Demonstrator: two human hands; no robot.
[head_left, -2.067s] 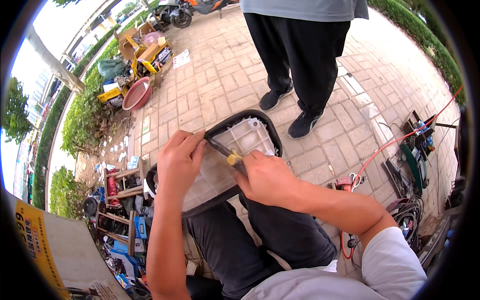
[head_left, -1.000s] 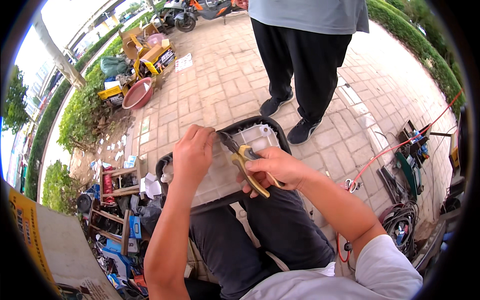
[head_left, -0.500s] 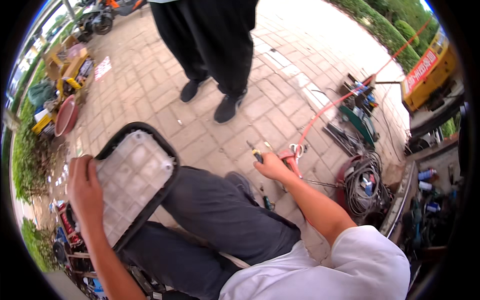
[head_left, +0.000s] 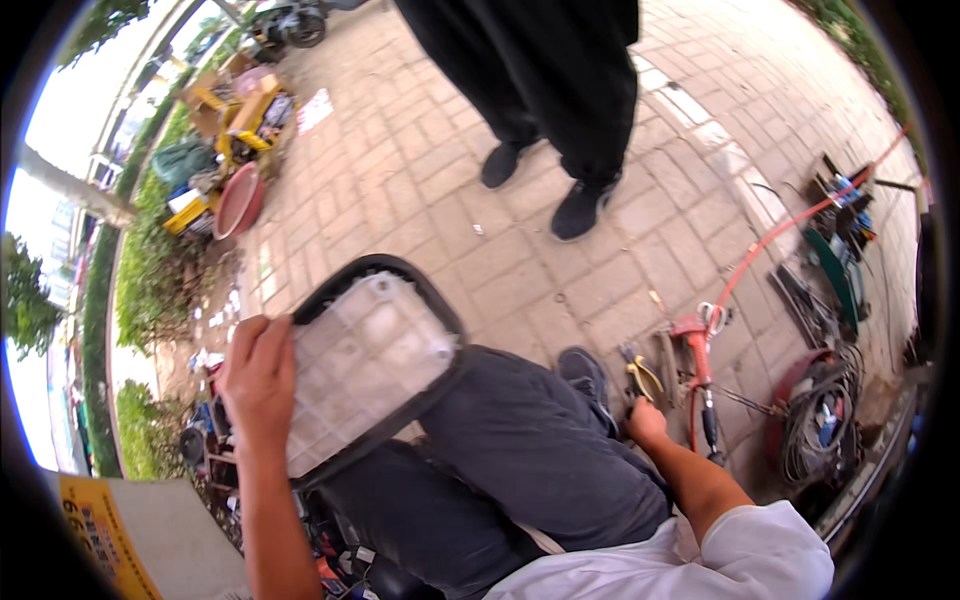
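Note:
My left hand (head_left: 258,380) grips the left edge of a black-rimmed seat-like part (head_left: 375,360) with a ribbed, translucent white plastic underside. The part rests tilted on my lap, against my dark trousers (head_left: 520,450). My right hand (head_left: 647,422) is stretched down to the brick paving on my right, fingers curled. It sits right at the yellow handles of a pair of pliers (head_left: 640,377) lying among other tools. Whether the fingers still hold the pliers is unclear.
A person in black trousers (head_left: 560,80) and black shoes (head_left: 580,208) stands just ahead. A red hand tool (head_left: 695,335), a red hose (head_left: 790,232) and coiled cables (head_left: 820,420) lie at right. A red basin (head_left: 240,200), yellow crates (head_left: 235,110) and clutter sit at left.
My right hand took the yellow-handled pliers off the seat part and carried them down to the ground on my right. My view swung right. The left hand stayed on the part.

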